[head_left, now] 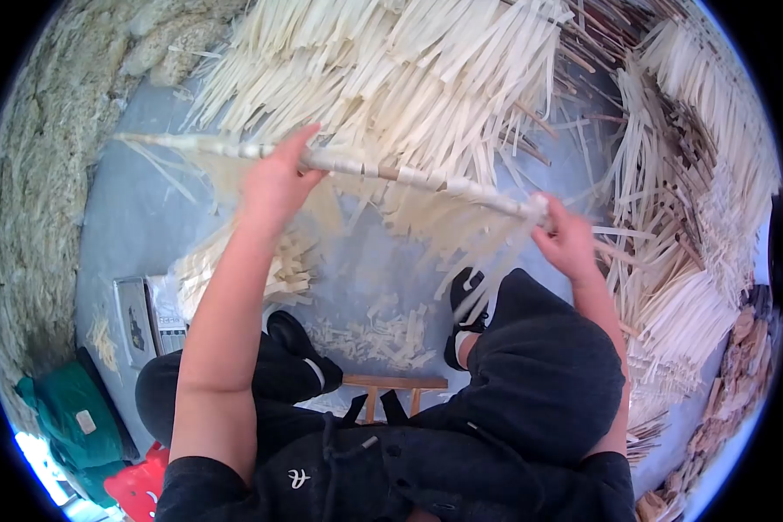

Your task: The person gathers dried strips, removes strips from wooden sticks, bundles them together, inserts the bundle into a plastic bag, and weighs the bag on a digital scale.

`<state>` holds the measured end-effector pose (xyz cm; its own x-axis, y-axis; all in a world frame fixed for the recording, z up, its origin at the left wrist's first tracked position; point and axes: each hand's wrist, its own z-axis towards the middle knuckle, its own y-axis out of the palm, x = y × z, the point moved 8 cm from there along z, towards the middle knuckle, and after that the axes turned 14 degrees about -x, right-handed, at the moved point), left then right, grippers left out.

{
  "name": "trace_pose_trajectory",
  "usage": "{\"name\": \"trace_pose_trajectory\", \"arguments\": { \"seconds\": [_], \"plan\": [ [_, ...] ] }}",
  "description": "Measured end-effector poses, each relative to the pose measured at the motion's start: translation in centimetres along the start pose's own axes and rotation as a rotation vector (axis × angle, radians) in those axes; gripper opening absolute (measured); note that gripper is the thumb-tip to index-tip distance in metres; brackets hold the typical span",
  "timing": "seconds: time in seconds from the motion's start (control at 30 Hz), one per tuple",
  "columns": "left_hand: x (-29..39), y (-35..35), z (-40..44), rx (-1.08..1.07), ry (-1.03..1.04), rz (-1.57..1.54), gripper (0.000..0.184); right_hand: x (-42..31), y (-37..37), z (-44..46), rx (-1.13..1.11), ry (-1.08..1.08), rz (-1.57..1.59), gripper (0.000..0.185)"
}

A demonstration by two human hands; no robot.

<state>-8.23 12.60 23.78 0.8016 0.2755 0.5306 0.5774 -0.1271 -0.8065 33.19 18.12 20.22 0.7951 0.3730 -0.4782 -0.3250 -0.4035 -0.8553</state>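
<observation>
**Holding a strip-hung wooden stick crosswise over a grey floor**

Spanning 10 o'clock to just short of 3 o'clock, the wooden stick point(389, 173) lies level with the upper part of my remote view, raised above the floor point(139, 217). Pale flat strips point(461, 217) ring it in bands and hang below; brown wood shows between some bands. The left hand point(274, 181), at 11 o'clock, pinches the stick between thumb and fingers, slightly blurred. The right hand point(569, 239), between 2 and 3 o'clock, curls around its near end; I cannot make out each fingertip. A layered pile of strips point(383, 70) covers 12 o'clock, a second heap point(683, 157) fills 2 o'clock, a smaller bundle point(283, 265) rests at 9 o'clock, and scraps point(383, 339) lie at 6 o'clock.

Handling, in my judgement: the stick is light and fairly stiff, the strips thin, flexible and easily torn or creased. I would grip two well-separated points along the shaft, never the loose tails.
</observation>
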Motion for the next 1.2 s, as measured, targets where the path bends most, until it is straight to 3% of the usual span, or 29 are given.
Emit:
{"name": "trace_pose_trajectory", "arguments": {
  "seconds": [0.07,0.13,0.2,0.33,0.47,0.53,0.6,0.67,0.73,0.8,0.83,0.93,0.97,1.07,1.2],
  "plan": [
    [-3.6,4.4,2.5,-0.033,0.045,0.119,0.068,1.2,4.4,1.5,-0.100,0.059,-0.210,0.062],
    [-3.8,5.4,3.6,-0.057,0.068,0.123,0.067,1.2,6.0,2.4,-0.084,0.053,-0.213,0.065],
    [-3.6,5.0,3.8,0.077,0.140,0.106,0.067,0.6,6.9,2.5,-0.078,0.052,-0.203,0.069],
    [-3.1,1.9,4.4,-0.021,0.150,-0.057,0.063,-1.1,2.4,2.3,0.009,0.016,-0.146,0.072],
    [-1.1,-0.1,1.7,-0.055,0.197,-0.043,0.045,-3.0,-2.1,0.7,0.068,-0.018,-0.004,0.072],
    [-0.6,0.1,1.7,-0.109,0.243,-0.115,0.035,-2.1,-0.9,0.7,0.106,-0.120,0.040,0.065],
    [-1.5,2.0,2.3,-0.146,0.206,-0.033,0.035,0.1,3.8,1.6,-0.280,0.078,-0.123,0.059],
    [-2.9,5.0,2.4,-0.501,-0.078,-0.029,0.038,1.3,4.5,1.9,-0.282,0.038,-0.163,0.055],
    [-2.3,3.8,1.9,-0.481,-0.117,-0.073,0.039,0.4,2.2,1.3,-0.132,-0.001,-0.102,0.053],
    [-0.2,0.8,2.0,-0.217,0.154,0.012,0.041,-0.7,0.7,1.0,-0.043,-0.045,-0.083,0.053],
    [0.4,0.4,1.5,-0.192,0.152,-0.030,0.043,-0.4,1.1,1.3,-0.080,-0.029,-0.071,0.054],
    [-3.6,5.9,4.0,-0.229,0.150,0.122,0.040,1.4,5.5,2.2,-0.130,0.009,-0.147,0.057],
    [-2.9,6.2,3.8,-0.267,0.025,0.254,0.047,2.0,6.9,2.9,-0.142,0.033,-0.230,0.058],
    [-2.6,7.4,5.4,-0.286,0.148,0.314,0.056,1.8,7.0,4.0,-0.111,0.019,-0.184,0.058],
    [0.3,3.4,4.1,-0.467,-0.036,0.191,0.055,-0.4,3.9,4.0,-0.237,0.091,-0.145,0.051]
  ]
}}
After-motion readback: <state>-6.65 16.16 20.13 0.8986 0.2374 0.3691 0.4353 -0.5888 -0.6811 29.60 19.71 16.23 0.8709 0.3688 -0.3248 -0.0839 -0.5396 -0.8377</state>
